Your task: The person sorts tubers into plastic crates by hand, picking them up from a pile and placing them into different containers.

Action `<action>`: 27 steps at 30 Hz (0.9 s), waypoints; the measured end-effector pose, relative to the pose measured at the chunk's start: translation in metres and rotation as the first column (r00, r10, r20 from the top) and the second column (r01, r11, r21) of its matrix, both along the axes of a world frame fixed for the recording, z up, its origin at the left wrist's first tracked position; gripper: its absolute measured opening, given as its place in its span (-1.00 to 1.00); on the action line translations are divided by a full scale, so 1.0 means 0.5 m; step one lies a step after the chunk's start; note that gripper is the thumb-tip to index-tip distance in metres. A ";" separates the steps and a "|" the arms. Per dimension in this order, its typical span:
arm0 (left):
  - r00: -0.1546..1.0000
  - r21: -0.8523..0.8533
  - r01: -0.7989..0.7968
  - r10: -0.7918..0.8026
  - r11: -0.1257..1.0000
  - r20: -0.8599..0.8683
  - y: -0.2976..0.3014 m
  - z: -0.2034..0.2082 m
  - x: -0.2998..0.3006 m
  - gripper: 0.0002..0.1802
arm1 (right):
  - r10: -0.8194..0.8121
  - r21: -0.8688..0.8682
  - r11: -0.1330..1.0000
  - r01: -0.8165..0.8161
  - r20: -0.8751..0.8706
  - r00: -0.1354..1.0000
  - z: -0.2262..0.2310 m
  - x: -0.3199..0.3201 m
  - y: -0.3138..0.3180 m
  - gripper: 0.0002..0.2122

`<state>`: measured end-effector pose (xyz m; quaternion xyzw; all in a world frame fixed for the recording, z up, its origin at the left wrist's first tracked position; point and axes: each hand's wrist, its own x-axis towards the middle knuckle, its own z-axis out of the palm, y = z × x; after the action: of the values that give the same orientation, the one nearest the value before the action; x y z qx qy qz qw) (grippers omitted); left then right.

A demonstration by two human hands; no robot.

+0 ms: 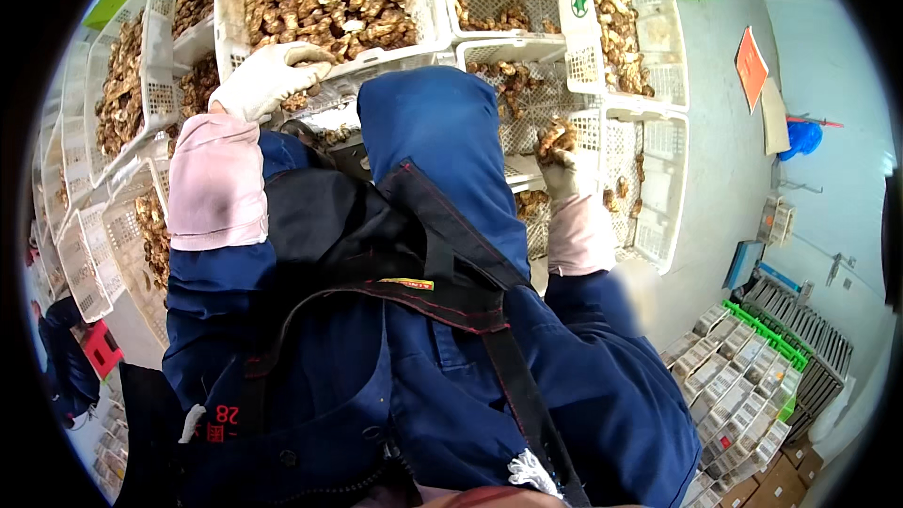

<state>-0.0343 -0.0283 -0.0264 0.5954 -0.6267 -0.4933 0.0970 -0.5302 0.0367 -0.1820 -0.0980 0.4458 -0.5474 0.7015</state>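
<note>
One knobbly brown clump [557,136] sits right of centre in the frame, gripped by the right hand [562,174], whose gloved fingers close round its lower end. Loose pieces too many to count are heaped in the large white crate [431,0] at the upper centre. At that crate's near left corner is the left hand [268,80], also gloved, fingers bent over the rim; whether they grip anything, I cannot tell.

Both hands wear one off-white glove each, and two pale pink cuffs [221,179] cover the wrists. The left forearm rises steeply, its hand angled inward to the right; the right forearm points up the frame, its hand above a partly filled crate. Two blue-clad knees [428,132] part the crates, the right one nearer the centre.

Along the right, two white crates [663,198] stand one below the other, the upper fuller. Farther right are one orange sheet [751,68] and one blue bundle [800,138]. Many pale crates [724,386] are stacked at lower right.
</note>
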 end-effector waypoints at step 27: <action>-0.007 0.276 -0.904 0.635 0.326 -0.772 -0.022 -0.004 0.093 -0.58 | 0.043 0.269 0.298 -0.916 -0.962 -0.269 0.292 0.582 -0.478 -0.64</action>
<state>0.0120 -0.0395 -0.0282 0.5301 -0.1315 -0.4480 0.7078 -0.2395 -0.2024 -0.0359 -0.8522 0.4305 -0.0251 0.2964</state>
